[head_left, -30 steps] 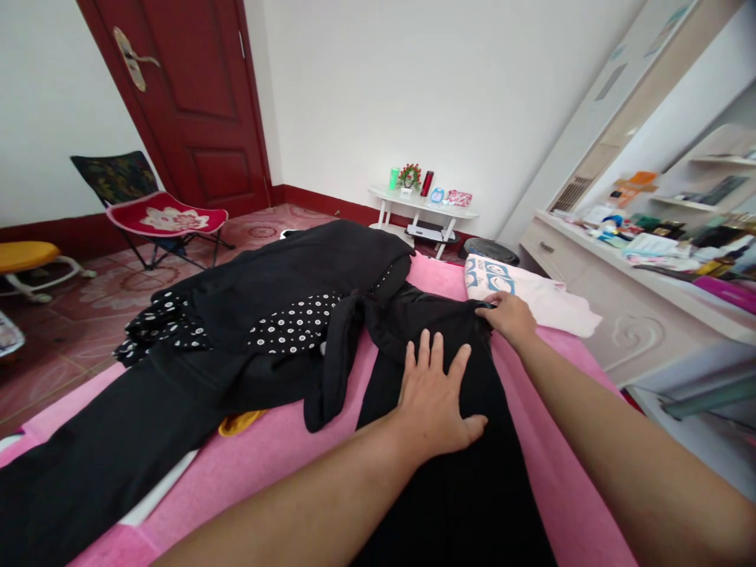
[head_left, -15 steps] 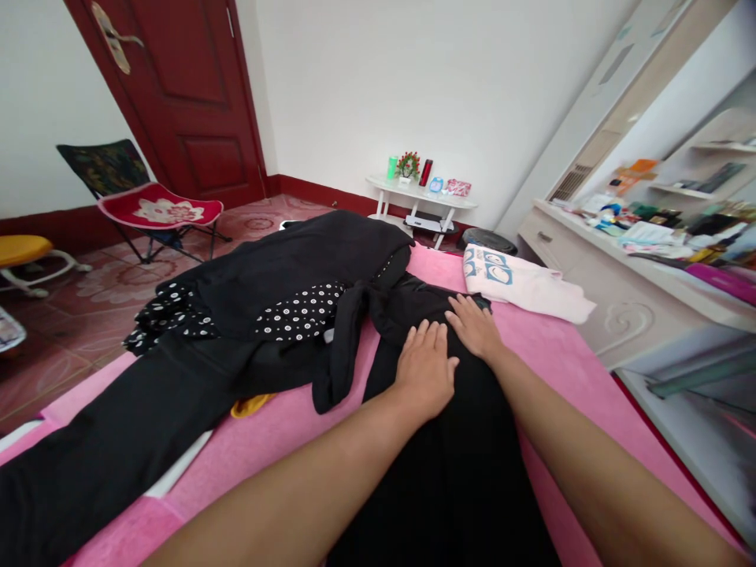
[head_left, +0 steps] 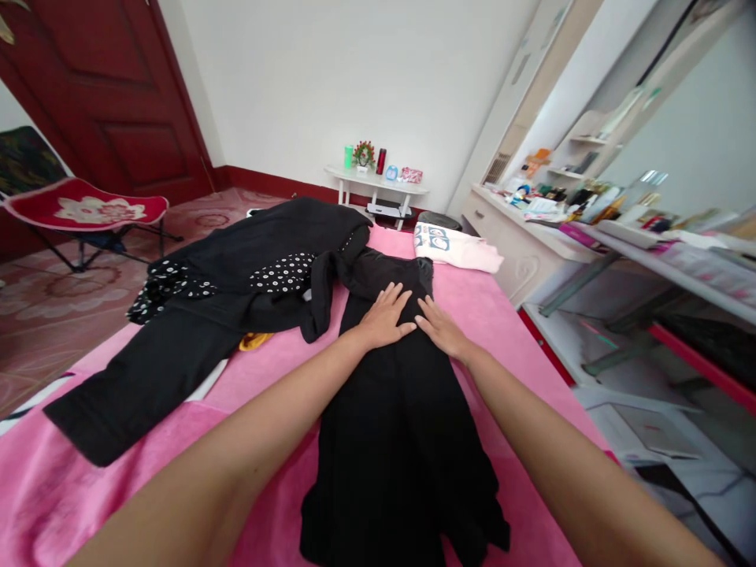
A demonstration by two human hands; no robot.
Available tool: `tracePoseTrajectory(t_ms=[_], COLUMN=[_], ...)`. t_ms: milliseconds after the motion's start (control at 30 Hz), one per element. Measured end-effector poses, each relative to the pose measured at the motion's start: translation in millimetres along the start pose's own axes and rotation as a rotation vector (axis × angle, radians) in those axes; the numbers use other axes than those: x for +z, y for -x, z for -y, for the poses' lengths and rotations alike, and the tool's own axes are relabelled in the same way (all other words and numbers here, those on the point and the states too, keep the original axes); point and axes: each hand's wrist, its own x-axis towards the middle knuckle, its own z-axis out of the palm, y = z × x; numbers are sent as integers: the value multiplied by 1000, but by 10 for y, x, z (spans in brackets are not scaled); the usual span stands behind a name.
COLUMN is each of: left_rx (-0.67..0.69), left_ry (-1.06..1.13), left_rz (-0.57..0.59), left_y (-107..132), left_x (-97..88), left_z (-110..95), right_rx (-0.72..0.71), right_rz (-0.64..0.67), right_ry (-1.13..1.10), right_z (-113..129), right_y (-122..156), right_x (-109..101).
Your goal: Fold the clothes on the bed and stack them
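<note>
Black trousers (head_left: 390,425) lie lengthwise on the pink bed cover (head_left: 513,346), their waist end away from me and the legs toward me. My left hand (head_left: 385,317) rests flat on the upper part of them, fingers spread. Close beside it, my right hand (head_left: 442,327) lies on the right edge of the same trousers, fingers stretched out. Neither hand grips anything. To the left is a heap of dark clothes (head_left: 272,228), with a black-and-white patterned fabric (head_left: 283,274) showing. A folded light pink garment (head_left: 454,246) with blue prints sits beyond my right hand.
A folding chair (head_left: 100,209) stands by the red door (head_left: 118,102). Against the far wall is a small white table (head_left: 378,179) with several small items. A dresser (head_left: 502,236) cluttered with bottles runs along the right. A bit of yellow cloth (head_left: 255,341) peeks from under the heap.
The view has shifted right and takes in more of the bed, including the trouser leg ends. Both hands have slid slightly down the trousers from the waist, staying flat.
</note>
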Motion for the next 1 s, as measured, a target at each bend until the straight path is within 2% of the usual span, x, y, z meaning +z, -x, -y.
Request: tracePoseTrajectory(t_ms=[133,233,333,467,567,667,833,1000], left_rx=[85,105,240,516,597,582,493,407], left_ry=[-19,-68,-130,-26,56,68,202,424], left_rz=[100,173,216,305,294,199,72,26], left_y=[332,502,506,390,359,400,487,508], left_x=[-64,-151,-219,-119,86,231,177,120], left_z=[-197,-379,-654,-1074,-1231,-1199,-1067,-1050], right_rx=[-77,-139,-97,-1,26,69,70,15], right_rz=[5,35,-21,-148,-176,-227,-328,-294], right_ry=[-102,-314,-547,-594,-555,-571,-677,-889], right_z=[96,178,196,105,66,116,296,439], right_y=[846,1521,2095,2587,2759,2780,2576,2418], right_x=[-48,-151,-221,-159,-54,37,128,121])
